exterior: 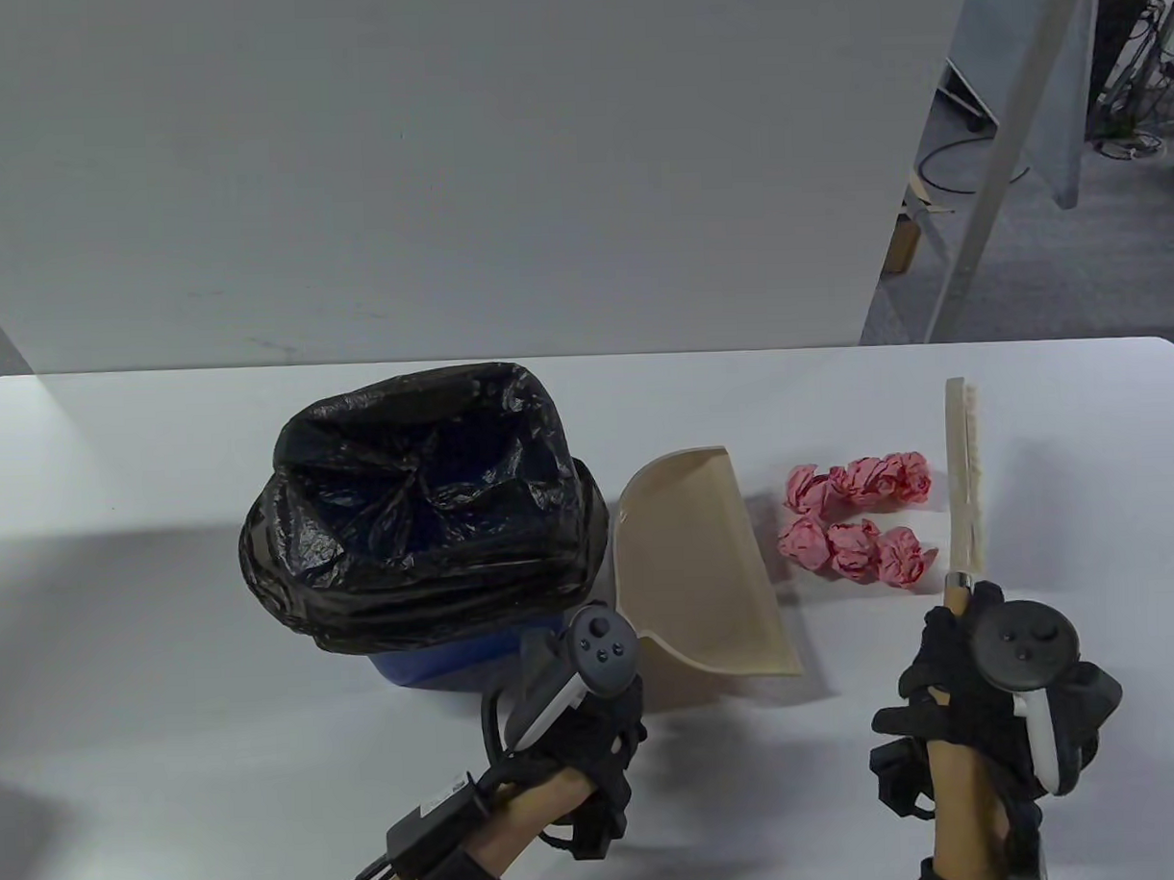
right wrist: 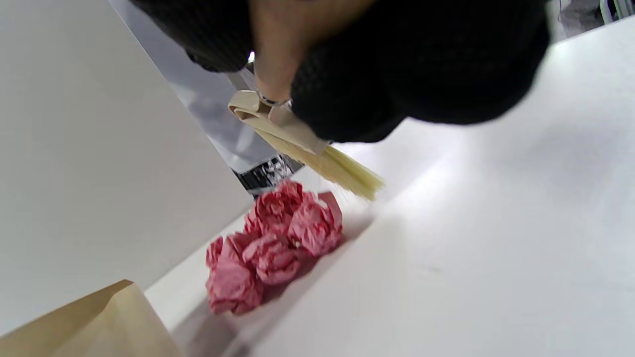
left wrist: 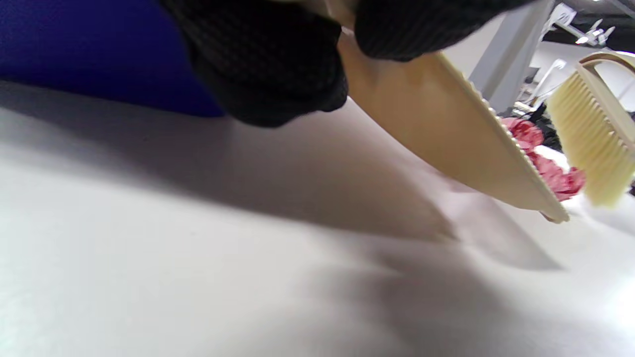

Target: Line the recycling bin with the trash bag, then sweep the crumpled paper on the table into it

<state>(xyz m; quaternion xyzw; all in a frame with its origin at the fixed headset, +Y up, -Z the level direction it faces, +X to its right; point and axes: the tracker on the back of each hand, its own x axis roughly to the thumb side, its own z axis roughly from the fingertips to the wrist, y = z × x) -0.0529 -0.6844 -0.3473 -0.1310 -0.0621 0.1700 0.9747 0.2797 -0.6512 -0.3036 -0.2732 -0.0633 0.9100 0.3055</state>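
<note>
A blue bin [exterior: 441,657] lined with a black trash bag [exterior: 421,518] stands left of centre on the white table [exterior: 170,618]. My left hand [exterior: 587,709] grips the handle of a beige dustpan [exterior: 697,561], which tilts with its lip toward several pink crumpled paper balls [exterior: 854,522]. My right hand [exterior: 980,667] holds the wooden handle of a hand brush [exterior: 964,485], which stands just right of the paper. In the left wrist view the dustpan [left wrist: 446,134], the paper [left wrist: 545,163] and the brush bristles [left wrist: 590,134] show. The right wrist view shows the paper balls [right wrist: 278,243] below the brush [right wrist: 317,158].
A large white board [exterior: 443,166] stands behind the table's far edge. At the right, beyond the table, are a metal leg [exterior: 1000,156] and floor cables. The bin's blue wall [left wrist: 89,49] fills the left wrist view's upper left.
</note>
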